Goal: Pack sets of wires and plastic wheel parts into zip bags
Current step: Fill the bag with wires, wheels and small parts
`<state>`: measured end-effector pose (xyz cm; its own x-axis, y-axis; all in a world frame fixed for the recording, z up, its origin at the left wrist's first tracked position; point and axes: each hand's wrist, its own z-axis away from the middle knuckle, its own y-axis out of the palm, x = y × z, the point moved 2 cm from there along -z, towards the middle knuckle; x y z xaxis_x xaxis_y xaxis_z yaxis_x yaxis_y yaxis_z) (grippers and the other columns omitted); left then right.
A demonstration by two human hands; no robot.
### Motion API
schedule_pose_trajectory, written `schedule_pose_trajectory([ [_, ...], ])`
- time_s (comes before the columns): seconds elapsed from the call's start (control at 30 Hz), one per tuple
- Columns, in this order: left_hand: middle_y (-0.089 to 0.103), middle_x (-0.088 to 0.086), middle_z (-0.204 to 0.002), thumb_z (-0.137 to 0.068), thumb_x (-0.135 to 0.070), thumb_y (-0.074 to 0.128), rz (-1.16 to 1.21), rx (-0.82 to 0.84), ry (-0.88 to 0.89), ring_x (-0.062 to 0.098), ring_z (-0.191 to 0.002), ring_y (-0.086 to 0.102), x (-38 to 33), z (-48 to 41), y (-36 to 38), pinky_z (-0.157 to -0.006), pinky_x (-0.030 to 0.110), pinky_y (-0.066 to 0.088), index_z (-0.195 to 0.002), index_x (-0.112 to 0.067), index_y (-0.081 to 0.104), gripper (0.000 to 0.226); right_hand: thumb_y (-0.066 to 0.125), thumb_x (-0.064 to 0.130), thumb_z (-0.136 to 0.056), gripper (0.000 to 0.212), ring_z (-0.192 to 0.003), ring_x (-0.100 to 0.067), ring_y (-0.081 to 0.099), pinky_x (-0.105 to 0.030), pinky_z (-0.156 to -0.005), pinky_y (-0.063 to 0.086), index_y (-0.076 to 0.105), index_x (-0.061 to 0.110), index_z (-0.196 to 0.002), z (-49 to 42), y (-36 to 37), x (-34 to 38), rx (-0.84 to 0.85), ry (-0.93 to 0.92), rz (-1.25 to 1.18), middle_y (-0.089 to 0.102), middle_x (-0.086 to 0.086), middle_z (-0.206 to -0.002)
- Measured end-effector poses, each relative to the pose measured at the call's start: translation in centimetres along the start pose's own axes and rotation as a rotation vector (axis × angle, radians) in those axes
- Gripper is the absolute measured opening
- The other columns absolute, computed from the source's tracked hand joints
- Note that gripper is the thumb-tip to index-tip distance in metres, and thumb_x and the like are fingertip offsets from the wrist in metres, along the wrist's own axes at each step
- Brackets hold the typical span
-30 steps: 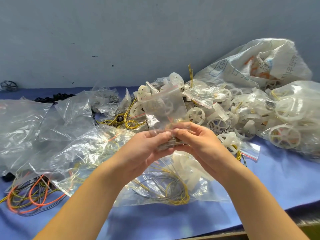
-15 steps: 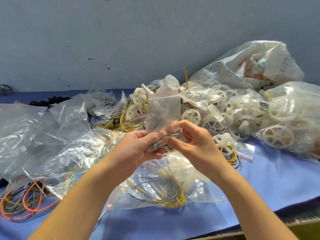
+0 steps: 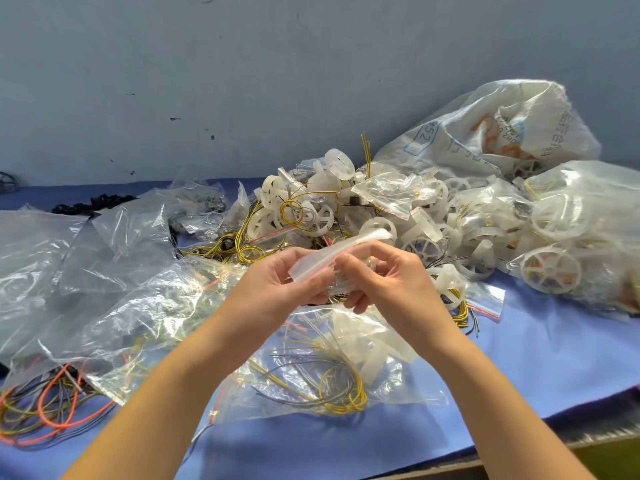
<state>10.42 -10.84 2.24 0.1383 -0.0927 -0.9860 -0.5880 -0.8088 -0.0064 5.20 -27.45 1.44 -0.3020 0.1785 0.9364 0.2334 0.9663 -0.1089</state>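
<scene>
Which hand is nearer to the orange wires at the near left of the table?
Left. The left hand is up and to the right of the orange wires; the right hand lies beyond it, farther right. Both hold a zip bag.

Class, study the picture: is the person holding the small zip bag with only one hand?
No, the left hand and the right hand both pinch the small zip bag, held above the blue table.
</scene>
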Motion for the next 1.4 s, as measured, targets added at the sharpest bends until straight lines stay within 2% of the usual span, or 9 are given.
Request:
schedule_pose_trajectory([
  [0.07, 0.074, 0.011, -0.099, -0.072, -0.015, 0.074, 0.064, -0.035, -0.01, 0.02, -0.086, 0.07, 0.01, -0.08, 0.0, -0.073, 0.024, 0.058, -0.096, -0.014, 0.073, 0.024, 0.077, 0.028, -0.083, 0.01, -0.066, -0.018, 0.068, -0.027, -0.057, 0.054, 0.074, 0.022, -0.09, -0.08, 0.07, -0.15, 0.039, 0.028, -0.048, 0.073, -0.006, -0.076],
  [0.2, 0.074, 0.012, -0.094, -0.077, -0.012, 0.071, 0.144, -0.045, -0.031, 0.023, -0.083, 0.07, -0.27, -0.09, -0.14, -0.066, 0.024, 0.058, -0.098, -0.007, 0.073, 0.022, 0.077, 0.018, -0.081, 0.028, -0.086, -0.016, 0.067, -0.028, -0.074, 0.056, 0.071, 0.018, -0.107, -0.07, 0.27, -0.22, 0.177, 0.078, -0.208, 0.074, -0.009, -0.099],
  [0.27, 0.073, 0.009, -0.094, -0.088, -0.016, 0.063, 0.067, -0.011, -0.012, 0.02, -0.08, 0.069, -0.42, -0.01, -0.05, -0.065, 0.024, 0.056, -0.1, -0.01, 0.076, 0.019, 0.076, 0.017, -0.081, 0.028, -0.087, -0.023, 0.067, -0.035, -0.08, 0.056, 0.07, 0.012, -0.108, -0.17, 0.28, -0.27, 0.173, 0.109, -0.279, 0.072, -0.019, -0.1],
  [0.37, 0.072, 0.004, -0.098, -0.089, -0.006, 0.065, -0.036, -0.051, 0.018, 0.016, -0.08, 0.07, -0.46, 0.13, -0.13, -0.067, 0.027, 0.058, -0.099, -0.017, 0.073, 0.018, 0.071, 0.003, -0.083, 0.017, -0.075, -0.019, 0.069, -0.024, -0.069, 0.057, 0.072, 0.008, -0.1, -0.34, 0.25, -0.6, 0.115, 0.179, -0.372, 0.074, -0.016, -0.092],
  [0.53, 0.075, -0.004, -0.092, -0.081, -0.015, 0.074, -0.176, -0.024, 0.104, 0.008, -0.079, 0.071, -0.45, 0.45, 0.25, -0.068, 0.014, 0.053, -0.103, -0.021, 0.071, 0.023, 0.066, 0.003, -0.088, 0.011, -0.068, -0.014, 0.069, -0.018, -0.062, 0.054, 0.074, 0.008, -0.095, -0.13, 0.28, -0.82, 0.106, 0.235, -0.396, 0.073, -0.012, -0.083],
  [0.73, 0.074, 0.015, -0.1, -0.087, -0.02, 0.065, 0.078, -0.06, -0.018, 0.026, -0.089, 0.072, 0.02, -0.16, -0.48, -0.073, 0.025, 0.057, -0.108, -0.007, 0.072, 0.026, 0.075, 0.027, -0.079, 0.035, -0.086, -0.015, 0.064, -0.024, -0.077, 0.053, 0.066, 0.014, -0.11, 0.1, 0.5, -0.15, 0.16, 0.102, -0.202, 0.071, -0.007, -0.093],
  [1.03, 0.074, 0.011, -0.093, -0.08, -0.024, 0.072, -0.036, 0.023, 0.028, 0.018, -0.077, 0.068, 0.13, 0.07, -0.1, -0.068, 0.025, 0.057, -0.106, -0.015, 0.072, 0.027, 0.07, 0.04, -0.081, 0.035, -0.066, -0.016, 0.066, -0.024, -0.059, 0.052, 0.07, 0.009, -0.097, 0.19, 0.46, -0.01, 0.032, 0.092, -0.091, 0.073, -0.012, -0.076],
  [1.2, 0.073, 0.015, -0.084, -0.081, -0.028, 0.068, 0.057, -0.033, -0.027, 0.021, -0.062, 0.065, 0.2, -0.17, -0.16, -0.056, 0.026, 0.055, -0.102, -0.015, 0.073, 0.024, 0.071, 0.024, -0.087, 0.025, -0.073, -0.013, 0.06, -0.022, -0.065, 0.05, 0.069, 0.014, -0.11, 0.26, 0.65, 0.15, 0.152, 0.017, -0.158, 0.071, -0.007, -0.09],
  [1.4, 0.073, 0.002, -0.106, -0.086, -0.017, 0.069, -0.183, 0.028, 0.162, 0.019, -0.093, 0.071, -0.26, 0.36, 0.06, -0.074, 0.024, 0.057, -0.116, -0.014, 0.065, 0.03, 0.072, 0.02, -0.08, 0.032, -0.082, -0.023, 0.069, -0.025, -0.071, 0.056, 0.07, 0.003, -0.107, -0.08, 0.35, -0.59, 0.088, 0.19, -0.406, 0.073, -0.018, -0.097],
])
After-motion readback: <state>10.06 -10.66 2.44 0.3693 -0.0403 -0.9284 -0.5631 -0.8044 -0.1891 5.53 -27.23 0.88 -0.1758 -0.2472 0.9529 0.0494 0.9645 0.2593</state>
